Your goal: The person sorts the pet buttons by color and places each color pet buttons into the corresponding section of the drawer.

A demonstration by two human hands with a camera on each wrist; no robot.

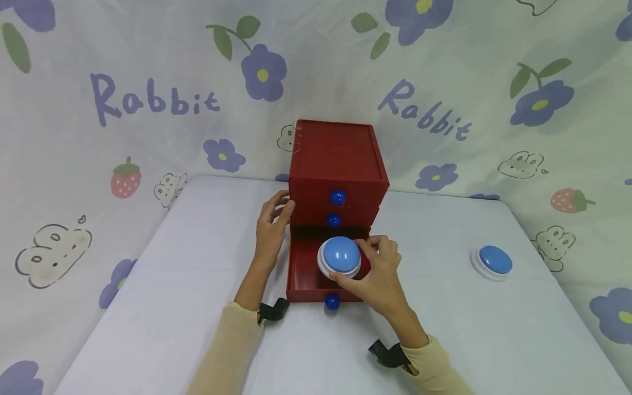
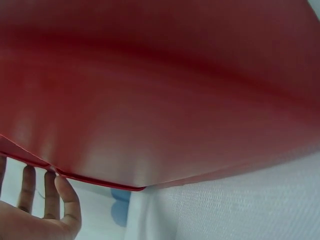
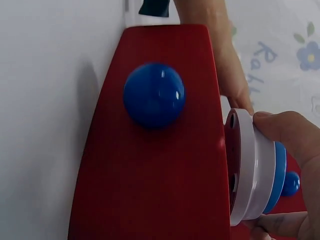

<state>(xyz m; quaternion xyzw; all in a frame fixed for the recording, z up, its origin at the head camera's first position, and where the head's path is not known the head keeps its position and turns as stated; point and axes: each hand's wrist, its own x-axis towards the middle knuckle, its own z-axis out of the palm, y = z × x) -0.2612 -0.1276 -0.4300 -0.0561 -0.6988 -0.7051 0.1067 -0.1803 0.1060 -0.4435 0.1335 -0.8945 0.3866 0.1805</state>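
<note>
A red drawer cabinet (image 1: 340,153) with blue ball knobs stands mid-table, its bottom drawer (image 1: 302,271) pulled out. My right hand (image 1: 382,277) pinches a round push button (image 1: 340,255), blue dome on a white base, by its sides with thumb and fingers. That button is over the pulled-out drawer; in the right wrist view its white base (image 3: 247,175) shows just beyond the drawer front (image 3: 155,175). My left hand (image 1: 269,236) rests its fingertips against the cabinet's left side. In the left wrist view, the left fingers (image 2: 51,197) touch the red edge.
A second blue-and-white push button (image 1: 494,260) sits on the white table (image 1: 444,307) at the right. Behind the cabinet hangs a cloth (image 1: 163,49) printed with flowers and rabbits. Black wrist cameras (image 1: 274,310) are strapped to both sleeves.
</note>
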